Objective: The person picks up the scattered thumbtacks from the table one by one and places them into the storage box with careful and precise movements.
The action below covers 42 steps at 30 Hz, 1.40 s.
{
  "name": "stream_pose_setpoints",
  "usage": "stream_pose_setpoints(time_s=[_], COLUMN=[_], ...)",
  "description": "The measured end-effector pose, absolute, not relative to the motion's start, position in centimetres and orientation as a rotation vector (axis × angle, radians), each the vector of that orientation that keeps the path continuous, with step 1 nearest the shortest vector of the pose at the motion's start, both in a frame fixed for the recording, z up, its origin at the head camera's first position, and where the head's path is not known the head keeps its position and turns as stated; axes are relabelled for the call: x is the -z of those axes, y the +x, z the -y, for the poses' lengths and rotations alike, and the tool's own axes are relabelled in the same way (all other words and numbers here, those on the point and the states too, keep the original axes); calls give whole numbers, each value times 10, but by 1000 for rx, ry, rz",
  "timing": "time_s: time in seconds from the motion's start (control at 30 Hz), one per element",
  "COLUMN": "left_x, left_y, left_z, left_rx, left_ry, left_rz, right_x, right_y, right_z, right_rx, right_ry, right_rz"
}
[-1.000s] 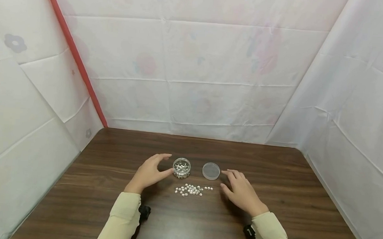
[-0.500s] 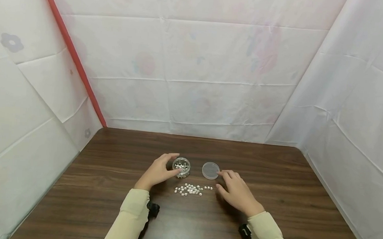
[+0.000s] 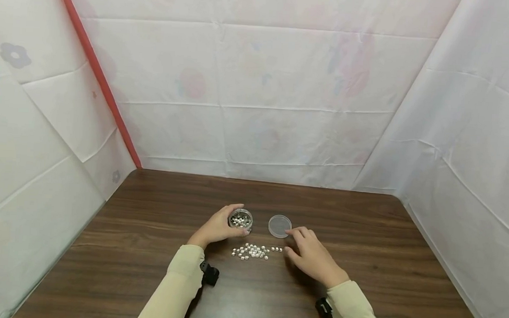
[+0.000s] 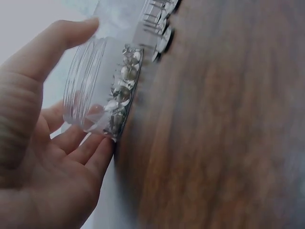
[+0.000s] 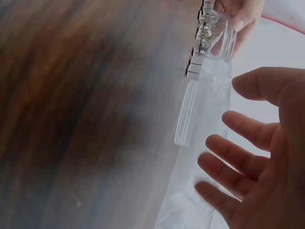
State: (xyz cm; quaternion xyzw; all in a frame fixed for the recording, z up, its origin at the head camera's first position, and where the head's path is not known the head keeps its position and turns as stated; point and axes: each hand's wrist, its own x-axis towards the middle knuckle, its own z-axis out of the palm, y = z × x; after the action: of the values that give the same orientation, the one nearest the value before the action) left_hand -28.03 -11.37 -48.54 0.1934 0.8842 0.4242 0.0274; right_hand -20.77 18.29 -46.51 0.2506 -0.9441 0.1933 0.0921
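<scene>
A clear round jar point(image 3: 240, 220) partly filled with silver thumbtacks stands on the table. My left hand point(image 3: 220, 226) curls round it, thumb on the near side and fingers on the far side. The left wrist view shows the jar's threaded rim point(image 4: 86, 81) between thumb and fingers. Loose thumbtacks point(image 3: 254, 251) lie in front of the jar, several with their pins pointing up. To the right lies the clear round lid point(image 3: 280, 226). My right hand point(image 3: 314, 256) hovers beside the lid with loosely bent fingers, holding nothing; in the right wrist view a gap shows between its fingertips and the lid point(image 5: 187, 114).
The dark wood-grain table point(image 3: 157, 197) is bounded by white patterned sheets point(image 3: 258, 82) at the back and both sides. A red strip point(image 3: 97, 69) runs down the back left corner. Both wrists carry black devices under pale yellow sleeves.
My left hand has moved right and taken hold of the jar. The right hand has drifted slightly left, closer to the lid. Lid and loose thumbtacks stay where they were.
</scene>
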Motion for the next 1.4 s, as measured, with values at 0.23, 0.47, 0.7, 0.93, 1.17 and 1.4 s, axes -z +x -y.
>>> stream_pose_setpoints(time_s=[0.23,0.47,0.7,0.93,1.17,1.4], left_x=[485,489,491,492,492,494], left_y=[-280,-282,-283,-281,-281,-281], left_z=[110,113,116,114,113,115], left_rx=[-1348,-1387,-1434,-1465,-1495,-1532], left_ry=[569,480,445,416,426,390], left_rz=[-2698,-2667,-2613,-2595,-2563,-2517], right_x=[466,467,465,465,464,462], right_y=[-208,-211,-214,-218,-222,-224], right_z=[-181,-175,-169,-165,-159,-159], right_rx=[-653,-700,-650,-585,-448,-463], right_ry=[755,858,895,877,853,859], right_rz=[2870,2896,2895,2921,2923,2925])
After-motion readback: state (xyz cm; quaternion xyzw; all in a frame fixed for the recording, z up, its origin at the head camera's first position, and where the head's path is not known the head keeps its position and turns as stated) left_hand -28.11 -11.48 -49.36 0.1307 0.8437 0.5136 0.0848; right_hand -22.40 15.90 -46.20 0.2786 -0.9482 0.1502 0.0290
